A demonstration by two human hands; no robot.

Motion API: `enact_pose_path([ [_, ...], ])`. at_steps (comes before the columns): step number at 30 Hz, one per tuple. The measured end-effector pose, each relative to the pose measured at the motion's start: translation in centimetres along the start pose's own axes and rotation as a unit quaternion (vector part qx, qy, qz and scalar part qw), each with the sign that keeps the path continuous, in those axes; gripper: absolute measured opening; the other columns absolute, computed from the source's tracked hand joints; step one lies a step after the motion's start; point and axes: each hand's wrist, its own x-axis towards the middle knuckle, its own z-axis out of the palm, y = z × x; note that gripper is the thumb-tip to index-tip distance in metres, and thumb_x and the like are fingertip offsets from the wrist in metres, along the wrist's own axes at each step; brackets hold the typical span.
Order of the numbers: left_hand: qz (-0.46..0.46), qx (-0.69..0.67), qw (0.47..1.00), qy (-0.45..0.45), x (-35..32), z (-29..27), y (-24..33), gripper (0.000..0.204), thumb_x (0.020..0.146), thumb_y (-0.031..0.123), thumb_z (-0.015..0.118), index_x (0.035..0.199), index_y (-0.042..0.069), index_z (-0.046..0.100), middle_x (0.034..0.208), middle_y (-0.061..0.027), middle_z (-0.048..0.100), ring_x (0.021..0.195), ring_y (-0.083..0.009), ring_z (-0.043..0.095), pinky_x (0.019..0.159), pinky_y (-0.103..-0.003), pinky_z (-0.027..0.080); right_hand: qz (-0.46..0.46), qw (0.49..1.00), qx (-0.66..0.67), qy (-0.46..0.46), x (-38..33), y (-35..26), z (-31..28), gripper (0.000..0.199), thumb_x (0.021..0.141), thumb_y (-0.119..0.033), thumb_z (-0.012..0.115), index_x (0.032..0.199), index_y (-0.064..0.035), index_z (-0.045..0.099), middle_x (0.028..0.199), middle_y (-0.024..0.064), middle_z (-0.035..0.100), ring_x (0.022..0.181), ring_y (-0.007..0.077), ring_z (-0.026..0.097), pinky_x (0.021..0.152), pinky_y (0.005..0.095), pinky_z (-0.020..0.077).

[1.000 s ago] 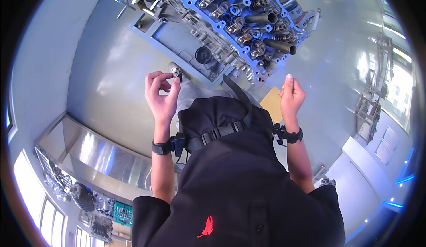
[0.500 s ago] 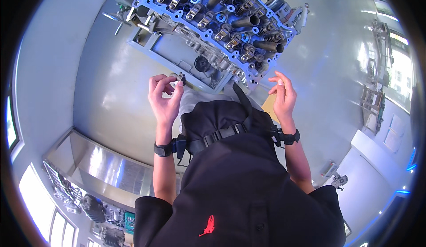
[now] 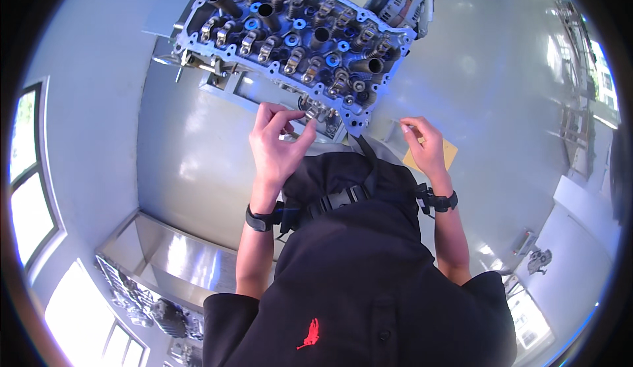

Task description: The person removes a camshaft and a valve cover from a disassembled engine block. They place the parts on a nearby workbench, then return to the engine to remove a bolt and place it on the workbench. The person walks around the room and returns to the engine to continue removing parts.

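My left hand pinches a small metal rocker arm between thumb and fingertips, just short of the cylinder head's near edge. The cylinder head lies across the upper middle, with rows of rocker arms, valve springs and several dark upright tubes inside its rim. My right hand hovers to the right of the head's near corner, touching nothing around it. Its thumb and index tips are close together; anything between them is too small to make out.
An alternator-like unit sits by the head's far right end. Below is a grey metal stand. A yellowish board shows behind my right hand. A steel bench stands at the lower left, engine parts beside it.
My left hand has moved right with the rocker arm, toward the head's near edge. My right thumb and index finger have come closer together. The view has shifted, showing more of the head.
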Motion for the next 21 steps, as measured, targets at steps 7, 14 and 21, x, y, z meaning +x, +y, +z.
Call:
enact_pose_path([
  [7, 0.038, 0.073, 0.996, -0.024, 0.7, 5.2, 3.6, 0.020, 0.062, 0.011, 0.072, 0.079, 0.003, 0.065, 0.076, -0.0036, 0.051, 0.059, -0.0110, 0.050, 0.052, -0.023, 0.041, 0.107, 0.992, -0.051, -0.049, -2.8, 8.6, -3.6, 0.017, 0.082, -0.013, 0.055, 0.095, -0.0036, 0.059, 0.082, 0.0082, 0.062, 0.068, 0.0201, 0.060, 0.058, 0.0272, 0.0463],
  [14, 0.070, 0.144, 0.987, -0.019, 1.9, 9.1, 6.1, 0.019, 0.062, 0.011, 0.073, 0.076, 0.004, 0.064, 0.074, -0.0022, 0.051, 0.057, -0.0104, 0.050, 0.051, -0.024, 0.041, 0.269, 0.953, 0.137, -0.027, -9.3, 22.4, -3.5, 0.020, 0.085, -0.019, 0.052, 0.095, -0.0027, 0.059, 0.078, 0.0067, 0.061, 0.066, 0.0132, 0.057, 0.056, 0.0255, 0.0461],
  [21, 0.057, 0.223, 0.973, 0.000, 1.9, 11.6, 7.0, 0.019, 0.062, 0.015, 0.074, 0.074, 0.006, 0.063, 0.075, -0.0017, 0.051, 0.055, -0.0122, 0.051, 0.049, -0.026, 0.042, 0.520, 0.816, 0.252, 0.032, -17.8, 34.4, -3.3, 0.020, 0.081, -0.021, 0.053, 0.094, -0.0064, 0.058, 0.074, 0.0035, 0.057, 0.061, 0.0118, 0.054, 0.053, 0.0250, 0.0449],
])
